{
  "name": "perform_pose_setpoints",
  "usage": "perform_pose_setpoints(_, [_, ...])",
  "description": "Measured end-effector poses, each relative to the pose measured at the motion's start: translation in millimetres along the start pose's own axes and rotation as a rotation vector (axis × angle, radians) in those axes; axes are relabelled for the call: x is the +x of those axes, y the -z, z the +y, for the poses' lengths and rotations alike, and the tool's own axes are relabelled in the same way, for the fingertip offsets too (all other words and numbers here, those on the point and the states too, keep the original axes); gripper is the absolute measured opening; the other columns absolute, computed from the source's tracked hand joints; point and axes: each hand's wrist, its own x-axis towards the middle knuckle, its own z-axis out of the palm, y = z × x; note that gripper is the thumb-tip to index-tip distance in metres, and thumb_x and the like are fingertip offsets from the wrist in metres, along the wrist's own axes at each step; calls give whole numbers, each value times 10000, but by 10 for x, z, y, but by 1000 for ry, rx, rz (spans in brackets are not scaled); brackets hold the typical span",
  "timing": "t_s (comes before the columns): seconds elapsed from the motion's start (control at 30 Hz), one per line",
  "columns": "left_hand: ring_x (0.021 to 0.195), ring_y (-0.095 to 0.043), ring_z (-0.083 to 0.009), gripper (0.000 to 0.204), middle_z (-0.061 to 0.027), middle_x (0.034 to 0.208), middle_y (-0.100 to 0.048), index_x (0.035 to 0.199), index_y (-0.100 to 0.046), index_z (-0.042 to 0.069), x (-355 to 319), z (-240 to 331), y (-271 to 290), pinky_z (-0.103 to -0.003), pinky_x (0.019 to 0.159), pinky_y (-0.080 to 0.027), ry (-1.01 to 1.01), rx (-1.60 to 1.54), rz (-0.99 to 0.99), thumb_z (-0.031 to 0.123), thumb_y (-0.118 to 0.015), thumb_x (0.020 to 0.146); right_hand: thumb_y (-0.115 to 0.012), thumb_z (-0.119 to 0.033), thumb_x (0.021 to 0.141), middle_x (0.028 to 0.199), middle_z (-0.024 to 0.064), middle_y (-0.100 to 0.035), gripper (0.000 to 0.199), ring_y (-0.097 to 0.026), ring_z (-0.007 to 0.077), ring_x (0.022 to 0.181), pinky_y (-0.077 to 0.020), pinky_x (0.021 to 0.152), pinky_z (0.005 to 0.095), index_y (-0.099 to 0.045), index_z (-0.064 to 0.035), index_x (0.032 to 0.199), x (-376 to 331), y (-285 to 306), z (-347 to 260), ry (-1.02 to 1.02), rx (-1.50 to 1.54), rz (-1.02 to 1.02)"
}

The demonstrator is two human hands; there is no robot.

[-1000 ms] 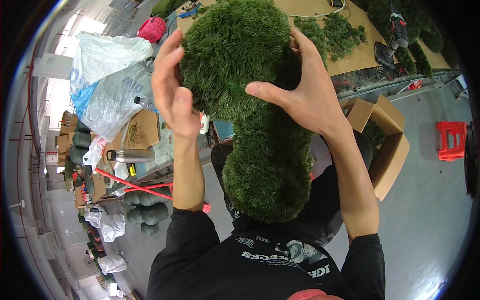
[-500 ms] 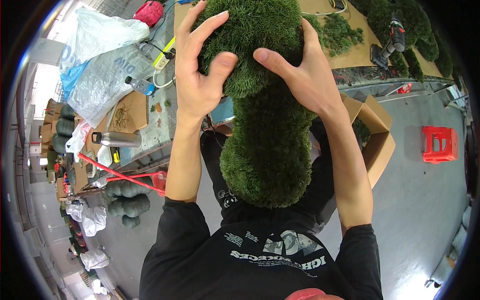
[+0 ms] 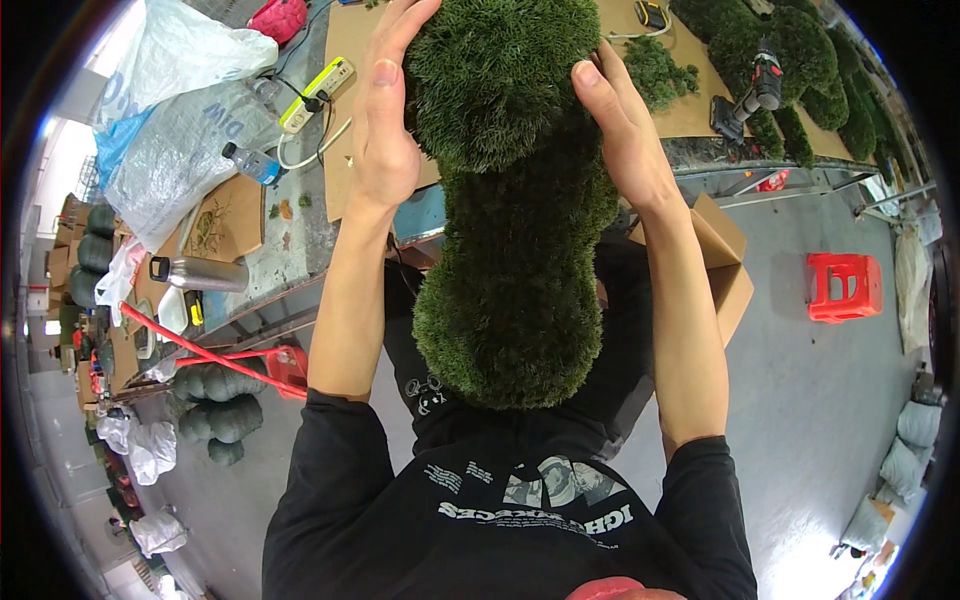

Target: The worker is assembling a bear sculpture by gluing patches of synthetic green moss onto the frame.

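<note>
A green artificial topiary (image 3: 520,250) of dense leaf tufts stands in front of me, its near end over my lap. It has a rounded, bushy top (image 3: 500,85) and a darker, narrower middle. My left hand (image 3: 388,130) lies along the left side of the top, fingers straight and close together. Against the right side is my right hand (image 3: 632,135), thumb extended on the near side and fingers stretched out behind, partly hidden. Both palms face the foliage, and neither hand wraps round it. How firmly they press, I cannot tell.
Loose green sprigs (image 3: 655,75) and a cordless drill (image 3: 750,90) lie on the worktable at right, with more topiary pieces (image 3: 800,45). At left are a power strip (image 3: 318,95), a water bottle (image 3: 250,162) and a steel flask (image 3: 200,273). A red stool (image 3: 845,287) stands on the floor.
My hands have moved apart, from spread over the near face of the topiary's top to its two sides. The thumbs have come off its front. The view has shifted slightly.
</note>
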Motion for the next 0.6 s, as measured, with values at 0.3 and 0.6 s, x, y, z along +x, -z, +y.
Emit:
perform_pose_setpoints(0.3, [1517, -342, -372, 734, -241, 1602, -404, 1499, -478, -27, 74, -31, 68, -455, 1252, -199, 9, -22, -85, 538, -239, 1095, -668, -817, 787, 1610, 363, -303, 1337, -290, 415, 1536, -245, 1250, 451, -183, 140, 1584, 50, 40, 175, -123, -187, 81])
perform_pose_setpoints(0.6, [1522, -313, -383, 719, -272, 1628, -322, 1507, -443, -43, -192, -34, 20, -466, 1226, -258, 11, -109, 10, 406, -675, 995, -740, -732, 802, 1590, 360, -343, 1294, -320, 405, 1522, -248, 1248, 445, -197, 157, 1570, 78, -72, 140, -85, -114, 66])
